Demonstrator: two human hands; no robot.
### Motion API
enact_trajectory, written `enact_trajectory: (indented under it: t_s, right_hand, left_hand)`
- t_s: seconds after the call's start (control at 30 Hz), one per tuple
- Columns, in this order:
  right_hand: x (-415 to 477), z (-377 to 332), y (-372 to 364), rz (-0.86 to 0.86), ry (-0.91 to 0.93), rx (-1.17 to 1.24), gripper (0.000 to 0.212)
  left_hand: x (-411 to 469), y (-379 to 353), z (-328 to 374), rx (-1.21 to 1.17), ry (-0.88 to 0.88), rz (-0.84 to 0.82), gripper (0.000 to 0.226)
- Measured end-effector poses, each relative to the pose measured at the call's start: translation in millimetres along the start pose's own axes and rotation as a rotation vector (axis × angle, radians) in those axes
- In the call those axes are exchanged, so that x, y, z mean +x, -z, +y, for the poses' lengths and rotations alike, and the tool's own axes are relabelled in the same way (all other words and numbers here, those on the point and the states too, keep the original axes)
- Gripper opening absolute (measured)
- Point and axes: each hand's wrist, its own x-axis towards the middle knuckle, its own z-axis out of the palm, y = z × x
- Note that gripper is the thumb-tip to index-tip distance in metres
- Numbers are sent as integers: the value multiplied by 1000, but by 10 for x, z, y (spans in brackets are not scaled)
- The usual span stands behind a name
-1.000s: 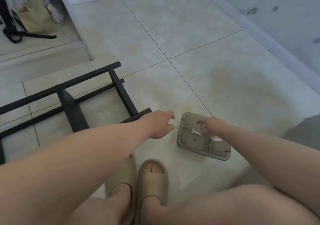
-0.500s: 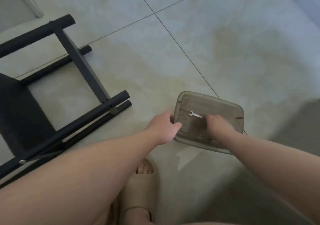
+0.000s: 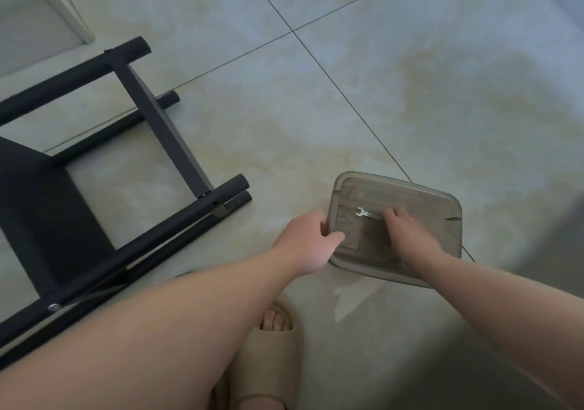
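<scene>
Floor: pale glossy tiles (image 3: 410,15) with yellowish marbling; dark grout lines cross at the upper middle (image 3: 292,31).
Black frame (image 3: 164,131): metal furniture lying on its side at left, with round tubes and one flat crossbar between them.
Panel (image 3: 38,207): flat black sheet set inside the frame.
Screw (image 3: 54,307): silver head on the lowest tube.
Slipper (image 3: 268,356): beige, open-toed, on a foot at bottom centre.
White upright (image 3: 63,2): slanting at top left.

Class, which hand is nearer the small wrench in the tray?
Right. The right hand lies inside the plastic tray, fingertips at the wrench handle's end; the left hand holds the tray's left rim, farther off.
</scene>
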Motion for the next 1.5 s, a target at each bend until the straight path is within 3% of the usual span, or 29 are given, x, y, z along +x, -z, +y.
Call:
enact_trajectory:
  t_s: [0.17,0.23,0.3,0.4,0.5,0.7,0.93,1.2,1.33,1.5]
  right_hand:
    - [6,-47,181,21,-36,76,30]
    - [-45,-107,347,35,-52,148,30]
    - [-117,-204,572,50,-20,202,31]
    - [-289,-454,975,123,65,251,19]
    - [-536,-817,1384,222,129,288,11]
    - [-1106,-1583,2009,297,220,353,10]
    - [-1430,-2124,2260,293,282,450,9]
    - [-1158,-2354,2056,155,204,919,16]
    - [-960,-2384,1715,75,196,1135,15]
    - [-810,-2376,1336,0,237,1218,14]
  left_hand:
    - [-81,130,76,7,57,-115,25]
    - [-181,271,145,149,73,-184,45]
    - [-311,497,237,345,48,-202,38]
    - [-592,923,379,501,43,-146,40]
    - [-912,1365,388,509,34,4,31]
    - [-1646,1940,180,311,49,259,21]
    - [-2121,2112,-212,235,89,278,16]
    - [-1663,2298,-481,23,131,288,9]
    - [-1253,2260,-614,-162,170,321,24]
    - [-839,2098,-912,-186,168,160,46]
